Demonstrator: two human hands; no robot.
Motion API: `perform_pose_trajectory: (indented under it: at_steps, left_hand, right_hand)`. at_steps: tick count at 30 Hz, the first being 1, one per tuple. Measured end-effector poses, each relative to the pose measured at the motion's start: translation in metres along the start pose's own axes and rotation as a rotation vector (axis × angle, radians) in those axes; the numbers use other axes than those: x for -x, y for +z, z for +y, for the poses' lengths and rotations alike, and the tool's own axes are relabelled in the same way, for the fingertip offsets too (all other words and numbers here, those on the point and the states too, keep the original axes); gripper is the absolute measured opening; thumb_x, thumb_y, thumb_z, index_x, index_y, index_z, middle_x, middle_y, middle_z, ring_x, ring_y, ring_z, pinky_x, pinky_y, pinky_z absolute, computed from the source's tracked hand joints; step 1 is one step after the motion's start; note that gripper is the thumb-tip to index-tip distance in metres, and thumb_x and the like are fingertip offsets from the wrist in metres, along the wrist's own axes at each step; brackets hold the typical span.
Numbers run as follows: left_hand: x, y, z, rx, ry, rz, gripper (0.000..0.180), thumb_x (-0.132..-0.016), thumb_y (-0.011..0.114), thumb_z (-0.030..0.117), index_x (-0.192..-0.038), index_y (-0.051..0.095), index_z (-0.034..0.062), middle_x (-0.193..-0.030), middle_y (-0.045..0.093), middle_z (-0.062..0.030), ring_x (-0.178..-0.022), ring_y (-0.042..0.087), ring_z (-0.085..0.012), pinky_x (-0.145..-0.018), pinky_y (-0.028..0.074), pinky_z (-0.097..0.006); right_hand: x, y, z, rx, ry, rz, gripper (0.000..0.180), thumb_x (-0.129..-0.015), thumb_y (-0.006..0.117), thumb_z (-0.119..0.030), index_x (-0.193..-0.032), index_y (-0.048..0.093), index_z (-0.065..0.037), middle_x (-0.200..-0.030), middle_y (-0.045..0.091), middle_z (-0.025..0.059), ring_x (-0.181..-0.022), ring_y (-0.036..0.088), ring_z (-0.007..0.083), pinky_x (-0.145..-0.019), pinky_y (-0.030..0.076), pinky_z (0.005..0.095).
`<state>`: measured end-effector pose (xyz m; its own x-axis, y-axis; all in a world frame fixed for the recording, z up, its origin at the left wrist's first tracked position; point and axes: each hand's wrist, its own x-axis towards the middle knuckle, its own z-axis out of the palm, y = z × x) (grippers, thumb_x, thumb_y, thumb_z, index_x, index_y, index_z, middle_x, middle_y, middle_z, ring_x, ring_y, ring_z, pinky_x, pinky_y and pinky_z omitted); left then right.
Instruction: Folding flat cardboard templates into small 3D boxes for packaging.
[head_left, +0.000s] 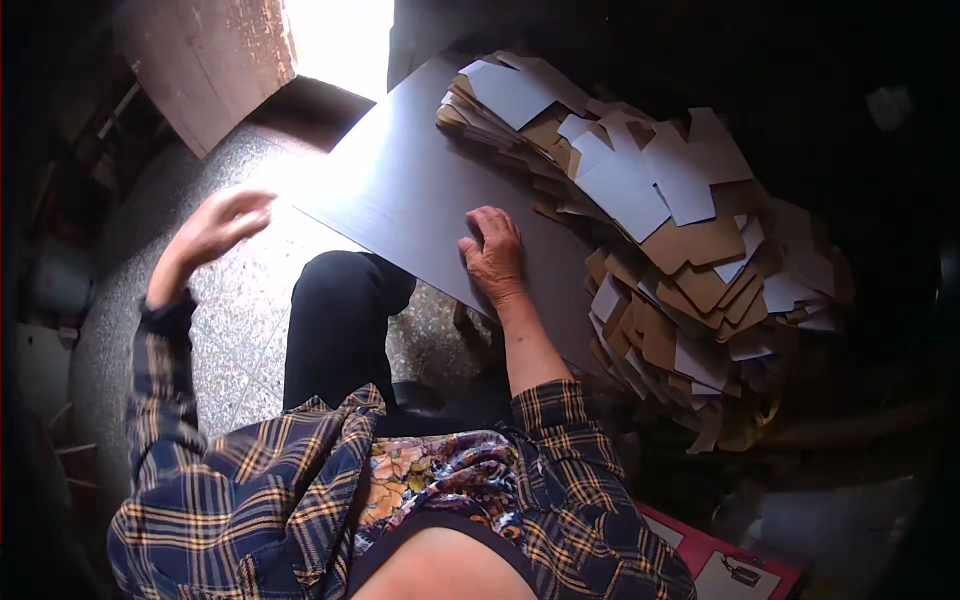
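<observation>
Plaid shirt sleeves [250, 480] and a flowered garment fill the near edge, with a dark-trousered knee [340, 320] rising above them. Farther off, the right hand [493, 252] lies palm down on a grey flat board [400, 190], fingers spread and flat, gripping nothing. The left hand [215, 228] hangs in the air to the left over the speckled floor [240, 330], fingers loosely curled and empty. To the right of the board, touching its far right edge, sprawls a loose heap of flat cardboard box blanks [680, 250], brown and pale faces mixed. These blanks look light, thin and stiff enough to slide off one another, yet easy to crease; an outer edge or flap seems the best place to pinch one.
</observation>
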<state>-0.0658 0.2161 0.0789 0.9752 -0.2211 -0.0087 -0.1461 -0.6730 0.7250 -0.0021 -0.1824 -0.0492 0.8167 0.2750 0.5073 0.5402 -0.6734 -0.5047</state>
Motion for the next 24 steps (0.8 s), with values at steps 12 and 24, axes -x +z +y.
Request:
perform_pose_trajectory:
  at_steps: [12, 24]
  left_hand:
    - [-0.138, 0.15, 0.209, -0.142, 0.625, -0.305, 0.038, -0.086, 0.065, 0.025, -0.117, 0.059, 0.0041, -0.108, 0.066, -0.0156, -0.098, 0.064, -0.0306, -0.084, 0.051, -0.037]
    - [-0.2, 0.221, 0.151, 0.112, 0.417, -0.18, 0.044, -0.083, 0.067, 0.025, -0.118, 0.057, 0.0, -0.112, 0.062, -0.0195, -0.105, 0.059, -0.0317, -0.09, 0.047, -0.037]
  right_hand:
    - [-0.024, -0.158, 0.0, 0.872, 0.219, 0.45, 0.047, -0.07, 0.068, -0.019, -0.114, 0.055, -0.008, -0.127, 0.043, 0.018, -0.121, 0.041, 0.0361, -0.098, 0.034, 0.0505]
    - [-0.021, -0.172, 0.012, 1.059, 0.434, 0.117, 0.064, -0.061, 0.077, -0.026, -0.12, 0.053, -0.015, -0.124, 0.046, 0.0085, -0.114, 0.043, 0.032, -0.099, 0.033, 0.0468]
